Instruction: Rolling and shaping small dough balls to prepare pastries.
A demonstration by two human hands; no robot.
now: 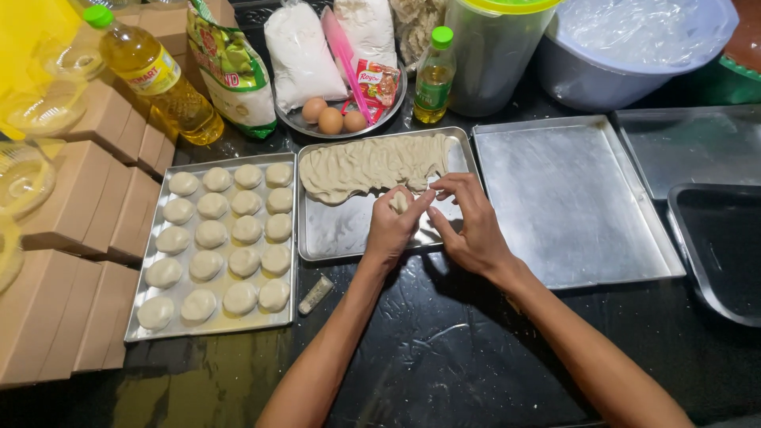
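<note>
- Nearest the camera, two bare forearms reach out over a dark, flour-smeared surface (444,349).
- The left hand (390,230) has its grip closed around a small lump of dough (399,203), fingertips pinching it.
- The right hand (472,226) curls its fingers in to meet that lump from the other side; its grip is half closed, touching the dough.
- Both hands hover over a metal tray (341,234) that holds a long dough slab (369,165) at its far end.
- Left of it, a second tray (151,321) carries rows of shaped dough rounds (212,235).
- Right of the hands lies an empty tray (567,198).
- Farther off stand a plate of eggs (331,119), oil bottles (434,77), and flour bags (301,55).
</note>
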